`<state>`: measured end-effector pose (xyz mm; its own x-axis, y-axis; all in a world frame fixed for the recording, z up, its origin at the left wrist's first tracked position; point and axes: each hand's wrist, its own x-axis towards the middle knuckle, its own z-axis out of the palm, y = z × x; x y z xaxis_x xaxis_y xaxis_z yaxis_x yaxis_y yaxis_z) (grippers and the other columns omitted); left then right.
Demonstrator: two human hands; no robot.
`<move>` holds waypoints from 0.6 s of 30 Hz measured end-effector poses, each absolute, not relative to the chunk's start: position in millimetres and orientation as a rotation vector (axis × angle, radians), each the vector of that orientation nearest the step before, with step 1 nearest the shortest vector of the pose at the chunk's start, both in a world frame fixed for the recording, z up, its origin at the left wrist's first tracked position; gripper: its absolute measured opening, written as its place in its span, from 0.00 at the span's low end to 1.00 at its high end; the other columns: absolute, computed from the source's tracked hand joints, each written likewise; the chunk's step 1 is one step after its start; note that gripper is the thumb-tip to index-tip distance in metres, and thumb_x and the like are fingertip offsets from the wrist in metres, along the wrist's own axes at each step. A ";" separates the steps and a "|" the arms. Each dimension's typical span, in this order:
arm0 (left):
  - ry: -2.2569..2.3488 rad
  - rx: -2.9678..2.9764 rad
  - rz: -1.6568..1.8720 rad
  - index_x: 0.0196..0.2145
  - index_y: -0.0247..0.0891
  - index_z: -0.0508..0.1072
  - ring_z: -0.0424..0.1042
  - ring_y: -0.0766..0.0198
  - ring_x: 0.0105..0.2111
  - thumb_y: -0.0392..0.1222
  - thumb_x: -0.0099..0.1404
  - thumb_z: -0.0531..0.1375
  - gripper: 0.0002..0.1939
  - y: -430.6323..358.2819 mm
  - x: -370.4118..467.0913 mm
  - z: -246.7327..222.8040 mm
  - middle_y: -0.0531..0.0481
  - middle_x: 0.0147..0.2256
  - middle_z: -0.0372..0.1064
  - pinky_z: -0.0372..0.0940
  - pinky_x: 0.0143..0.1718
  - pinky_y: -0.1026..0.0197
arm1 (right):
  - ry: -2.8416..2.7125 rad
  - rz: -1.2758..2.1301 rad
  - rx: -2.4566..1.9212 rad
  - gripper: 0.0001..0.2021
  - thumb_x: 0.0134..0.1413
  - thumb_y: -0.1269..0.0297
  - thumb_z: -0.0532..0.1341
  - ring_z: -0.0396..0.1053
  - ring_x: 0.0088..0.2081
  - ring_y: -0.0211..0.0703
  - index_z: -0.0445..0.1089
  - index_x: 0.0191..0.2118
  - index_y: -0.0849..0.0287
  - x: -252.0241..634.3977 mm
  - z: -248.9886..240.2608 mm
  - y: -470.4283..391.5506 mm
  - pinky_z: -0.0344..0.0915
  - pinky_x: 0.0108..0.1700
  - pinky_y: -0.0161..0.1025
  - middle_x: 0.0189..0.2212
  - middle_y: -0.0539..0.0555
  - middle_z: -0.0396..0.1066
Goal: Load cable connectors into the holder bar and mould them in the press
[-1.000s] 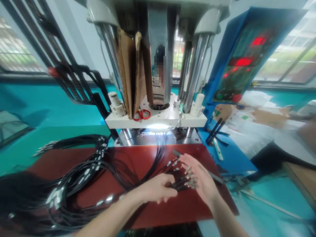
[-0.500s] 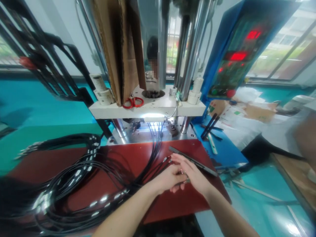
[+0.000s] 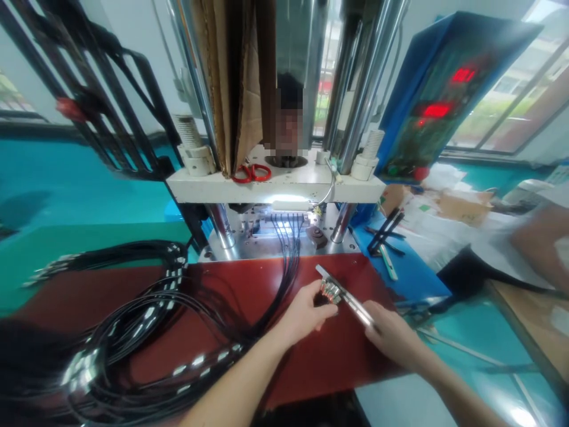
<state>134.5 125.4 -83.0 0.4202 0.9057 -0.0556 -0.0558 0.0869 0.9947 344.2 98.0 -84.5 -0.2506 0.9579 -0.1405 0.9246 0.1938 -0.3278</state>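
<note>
At a red-topped bench (image 3: 133, 284) in front of a vertical press (image 3: 284, 178), a person's left hand (image 3: 306, 311) pinches a small bunch of metal-tipped cable ends (image 3: 329, 292) between thumb and fingers, the fingers closed narrowly around them. The right hand (image 3: 391, 335) is wrapped around the near end of a slim metal bar (image 3: 344, 295), which lies on the red mat with its long axis running diagonally, from the right hand up and leftward toward the press. The cable ends meet the bar about midway along its length, touching or just beside it; blur makes it hard to tell which. The bunch sits just ahead of the left fingertips and well forward and left of the right hand, so the left hand is the nearer of the two to the tips. From that hand the black cables (image 3: 284, 261) run away toward the lit gap under the press plate, while a larger tangle of cables (image 3: 128, 332) with silver fittings sprawls over the left half of the mat. Red-handled scissors (image 3: 251, 173) rest on the white press plate, and a blue control box (image 3: 435, 95) with red readouts stands to the right, beside a cluttered side table where another person's arm (image 3: 537, 237) shows at the frame's edge.
</note>
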 end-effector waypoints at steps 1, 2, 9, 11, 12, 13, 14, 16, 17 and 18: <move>0.886 1.310 0.864 0.32 0.35 0.64 0.56 0.76 0.13 0.38 0.52 0.58 0.09 124.6 134.9 -83.0 0.57 0.22 0.59 0.51 0.13 0.71 | -2.233 0.716 -1.829 0.08 0.45 0.74 0.48 0.66 0.29 0.40 0.60 0.31 0.58 343.1 -85.1 96.7 0.58 0.30 0.35 0.27 0.51 0.66; 0.915 1.342 0.850 0.31 0.35 0.65 0.56 0.76 0.13 0.39 0.52 0.58 0.09 123.6 135.3 -83.1 0.57 0.21 0.59 0.51 0.13 0.71 | -2.083 0.909 -1.800 0.06 0.45 0.73 0.47 0.64 0.24 0.38 0.59 0.29 0.57 341.7 -86.1 95.3 0.57 0.26 0.33 0.22 0.48 0.63; 0.985 1.408 0.682 0.23 0.34 0.64 0.54 0.75 0.11 0.40 0.53 0.55 0.07 116.8 141.4 -90.0 0.58 0.14 0.55 0.49 0.12 0.71 | -1.193 1.393 -1.341 0.08 0.52 0.58 0.52 0.53 0.09 0.30 0.59 0.32 0.58 302.6 -94.1 84.1 0.46 0.12 0.29 0.13 0.41 0.59; 0.967 1.353 0.635 0.23 0.34 0.65 0.52 0.75 0.11 0.40 0.52 0.56 0.06 116.5 144.6 -94.2 0.59 0.15 0.54 0.48 0.11 0.71 | -1.022 1.324 -1.308 0.14 0.53 0.53 0.52 0.50 0.08 0.30 0.61 0.36 0.59 289.2 -95.1 82.8 0.46 0.10 0.28 0.11 0.40 0.56; 0.972 1.330 0.621 0.24 0.34 0.65 0.51 0.75 0.11 0.40 0.51 0.56 0.06 116.8 146.5 -96.5 0.59 0.15 0.53 0.47 0.11 0.71 | -0.962 1.291 -1.314 0.16 0.53 0.51 0.52 0.50 0.08 0.30 0.62 0.38 0.59 284.2 -95.6 82.5 0.46 0.09 0.28 0.10 0.40 0.56; 0.981 1.315 0.614 0.24 0.34 0.65 0.51 0.75 0.10 0.39 0.51 0.56 0.05 117.2 148.4 -98.8 0.59 0.15 0.53 0.47 0.10 0.70 | -0.927 1.264 -1.330 0.18 0.54 0.49 0.51 0.51 0.08 0.30 0.62 0.40 0.60 280.6 -96.3 82.1 0.47 0.09 0.28 0.10 0.41 0.57; 0.992 1.307 0.609 0.23 0.34 0.65 0.50 0.75 0.10 0.39 0.50 0.55 0.05 117.8 150.2 -101.0 0.59 0.14 0.52 0.47 0.10 0.70 | -0.916 1.243 -1.349 0.19 0.54 0.48 0.50 0.52 0.09 0.31 0.63 0.41 0.60 278.3 -97.1 81.9 0.48 0.09 0.28 0.10 0.42 0.58; 1.014 1.302 0.607 0.23 0.34 0.66 0.50 0.74 0.10 0.38 0.50 0.55 0.04 119.0 153.5 -104.6 0.60 0.14 0.52 0.47 0.10 0.70 | -0.928 1.216 -1.371 0.20 0.55 0.48 0.49 0.54 0.10 0.31 0.65 0.40 0.61 276.7 -99.1 81.4 0.50 0.10 0.28 0.11 0.43 0.59; 1.025 1.301 0.608 0.23 0.34 0.66 0.50 0.74 0.10 0.38 0.49 0.55 0.05 119.3 154.9 -105.7 0.59 0.14 0.53 0.46 0.10 0.69 | -0.944 1.214 -1.374 0.20 0.55 0.48 0.49 0.55 0.10 0.31 0.65 0.39 0.61 276.8 -100.0 81.3 0.51 0.10 0.28 0.11 0.44 0.60; 1.030 1.303 0.610 0.23 0.33 0.66 0.50 0.74 0.11 0.38 0.49 0.55 0.05 119.5 155.9 -106.4 0.59 0.14 0.55 0.47 0.10 0.69 | -0.959 1.211 -1.376 0.20 0.55 0.49 0.49 0.56 0.10 0.31 0.65 0.40 0.61 277.2 -101.0 81.2 0.52 0.10 0.28 0.12 0.44 0.60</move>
